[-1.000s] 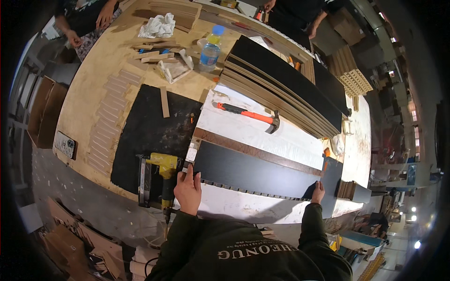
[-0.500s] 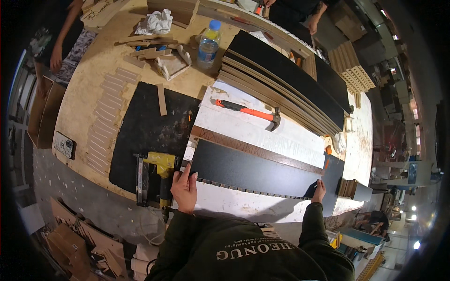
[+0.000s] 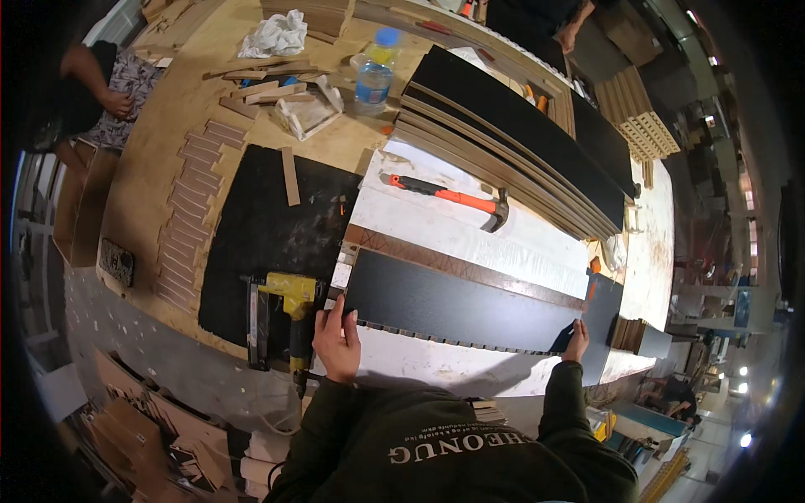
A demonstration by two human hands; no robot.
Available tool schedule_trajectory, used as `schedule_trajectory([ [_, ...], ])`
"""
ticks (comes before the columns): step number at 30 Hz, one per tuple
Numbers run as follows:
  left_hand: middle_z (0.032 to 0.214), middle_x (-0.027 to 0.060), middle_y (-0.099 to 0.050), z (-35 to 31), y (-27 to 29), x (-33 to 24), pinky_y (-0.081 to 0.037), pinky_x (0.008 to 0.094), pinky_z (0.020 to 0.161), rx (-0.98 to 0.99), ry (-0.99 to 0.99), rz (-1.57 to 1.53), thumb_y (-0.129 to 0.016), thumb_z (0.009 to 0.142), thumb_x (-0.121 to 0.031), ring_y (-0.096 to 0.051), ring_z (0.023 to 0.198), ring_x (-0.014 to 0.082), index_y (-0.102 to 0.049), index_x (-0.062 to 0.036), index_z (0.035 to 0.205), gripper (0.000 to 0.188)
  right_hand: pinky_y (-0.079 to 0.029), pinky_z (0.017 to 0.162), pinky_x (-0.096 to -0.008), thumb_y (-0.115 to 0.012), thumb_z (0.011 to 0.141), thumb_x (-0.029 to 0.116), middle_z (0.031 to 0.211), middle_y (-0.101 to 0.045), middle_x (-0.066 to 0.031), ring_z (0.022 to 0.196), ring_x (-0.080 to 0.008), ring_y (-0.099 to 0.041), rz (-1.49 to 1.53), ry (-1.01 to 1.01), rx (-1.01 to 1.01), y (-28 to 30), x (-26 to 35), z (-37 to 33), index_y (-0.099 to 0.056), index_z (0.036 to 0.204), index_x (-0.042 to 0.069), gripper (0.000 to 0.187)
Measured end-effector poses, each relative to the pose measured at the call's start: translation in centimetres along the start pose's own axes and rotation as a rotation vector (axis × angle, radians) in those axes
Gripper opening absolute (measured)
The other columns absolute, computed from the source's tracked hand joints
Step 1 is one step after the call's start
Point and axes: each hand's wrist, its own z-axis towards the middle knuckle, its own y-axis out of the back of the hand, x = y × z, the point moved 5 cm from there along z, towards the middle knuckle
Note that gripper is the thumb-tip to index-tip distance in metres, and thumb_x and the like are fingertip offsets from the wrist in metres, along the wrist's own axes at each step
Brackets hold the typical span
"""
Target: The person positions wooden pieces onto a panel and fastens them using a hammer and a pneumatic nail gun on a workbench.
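Note:
A long dark panel lies crosswise in front of me, with a row of small notches along its near edge. At its left end my left hand grips the near corner, fingers and thumb bent around it. My right hand pinches the right end between thumb and fingers. Behind the panel runs a brown strip on a white board. A claw hammer with an orange and black handle rests on that board. Left of my left hand lies a yellow nail gun.
Stacked dark boards stand behind the hammer. A water bottle, wood offcuts, a black mat, wooden strips and a phone occupy the left side. Another person's hand is at far left.
Both my hands keep their hold on the dark panel, and it stays in place. The view has shifted slightly. At far left the other person's arm has moved.

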Motion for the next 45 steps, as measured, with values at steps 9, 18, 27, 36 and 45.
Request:
schedule_trajectory([
  [9,0.082,0.0110,-0.051,-0.5,-0.5,1.0,-0.041,0.0284,0.058,-0.011,-0.050,-0.074,-0.059,0.086,-0.003,-0.050,0.064,0.0197,-0.059,0.0007,0.115,0.029,-0.041,0.086,-0.0284,-0.062,0.087,0.020,0.106,-0.061,-0.0082,0.097,-0.0163,-0.055,0.002,-0.029,0.016,0.0,0.1,-0.3,-0.057,0.115,-0.007,0.040],
  [18,0.080,0.0101,-0.051,-0.4,-0.8,1.4,-0.044,0.0307,0.060,0.043,0.180,-0.261,-0.057,0.084,0.002,-0.052,0.066,0.0206,-0.058,-0.0001,0.112,0.028,-0.041,0.086,-0.0279,-0.060,0.087,0.017,0.109,-0.061,-0.0076,0.096,-0.0153,-0.055,0.017,0.018,-0.029,-0.3,0.7,-1.6,-0.058,0.115,-0.006,0.037],
  [27,0.087,0.0123,-0.046,0.0,-1.2,1.5,-0.050,0.0262,0.055,0.217,0.109,-0.015,-0.051,0.091,-0.005,-0.057,0.064,0.0168,-0.051,0.0014,0.123,0.032,-0.039,0.067,-0.0210,-0.058,0.089,0.014,0.089,-0.055,0.0012,0.078,-0.0065,-0.047,-0.057,0.068,0.123,-1.7,3.6,-3.1,-0.057,0.115,-0.002,0.031],
  [36,0.103,0.0119,-0.052,1.2,-0.7,2.7,-0.050,0.0233,0.057,0.401,0.236,0.025,-0.052,0.092,-0.008,-0.055,0.072,0.0116,-0.050,0.0021,0.126,0.036,-0.033,0.101,-0.0304,-0.064,0.083,0.028,0.130,-0.047,-0.0104,0.120,-0.0218,-0.045,-0.186,-0.040,0.183,-1.7,4.0,-1.6,-0.053,0.121,-0.003,0.050],
  [45,0.071,0.0011,-0.049,1.6,-0.7,1.0,-0.040,0.0213,0.058,0.494,0.238,0.029,-0.065,0.083,-0.009,-0.047,0.063,0.0078,-0.047,0.0039,0.129,0.051,-0.033,0.103,-0.0337,-0.061,0.085,0.025,0.132,-0.046,-0.0139,0.123,-0.0267,-0.044,-0.236,0.093,0.129,-1.9,3.7,-2.8,-0.054,0.122,-0.001,0.045],
])
